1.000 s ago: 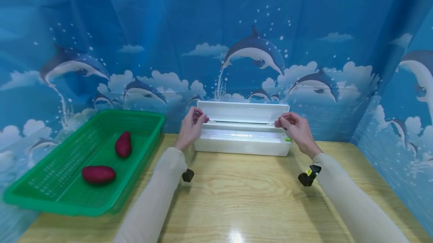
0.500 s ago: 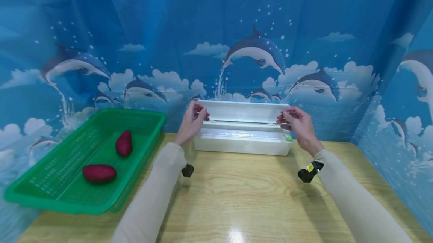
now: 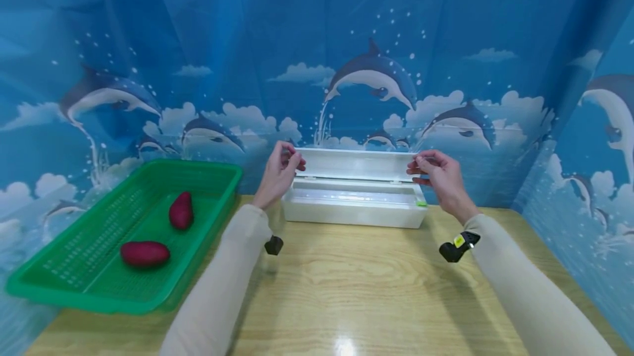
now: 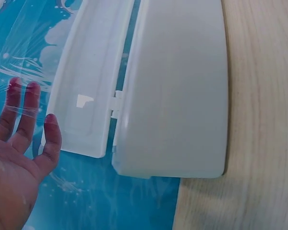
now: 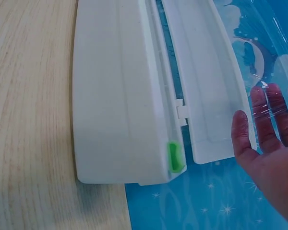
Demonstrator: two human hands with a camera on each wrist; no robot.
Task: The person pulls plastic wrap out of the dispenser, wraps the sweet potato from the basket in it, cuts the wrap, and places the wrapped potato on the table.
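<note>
A long white cling film dispenser stands at the back of the table, its hinged lid tipped back against the curtain. Clear cling film shows as glossy wrinkles at the fingers in the left wrist view, and the film shows likewise in the right wrist view. My left hand pinches it at the lid's left end, thumb against the index finger. At the lid's right end, my right hand pinches the film, its other fingers spread. A green slider sits at the box's right end.
On the left stands a green plastic basket holding two purple sweet potatoes. A blue dolphin-print curtain hangs right behind the dispenser and along the right side. The wooden table stretches out in front.
Both hands have risen slightly, from the lid's hinge line toward its upper edge. My right hand has also shifted a little to the right. The dispenser and basket stay in place.
</note>
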